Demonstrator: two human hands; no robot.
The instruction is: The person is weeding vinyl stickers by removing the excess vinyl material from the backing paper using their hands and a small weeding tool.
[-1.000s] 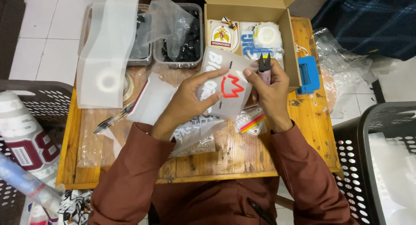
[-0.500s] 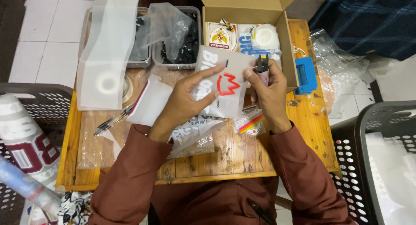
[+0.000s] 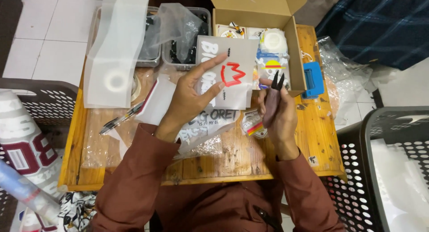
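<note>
From up here I see my left hand holding a sticker sheet up over the wooden surface, just in front of the open cardboard box. The left fingers are spread fairly wide, thumb on the near face and the rest behind, pinching the sheet along its left edge. The sheet is a pale grey rectangle with a red crown-like outline near its middle, short black zigzag marks above and below it, and white lettering down the left side. I judge it light and thin, floppy if held by one corner, with a slick face; an edge grip with support behind seems the safe hold, since a hard pinch could crease it. My right hand is curled closed around dark tweezers, tips pointing up and slightly parted, close to the sheet's right edge but not touching it as far as I can tell. Under the hands lie more printed decals in clear wrap and a small rainbow-striped sticker. A blue tool sits right of the box, pens at the left, and two grey trays of dark parts lie beyond.
</note>
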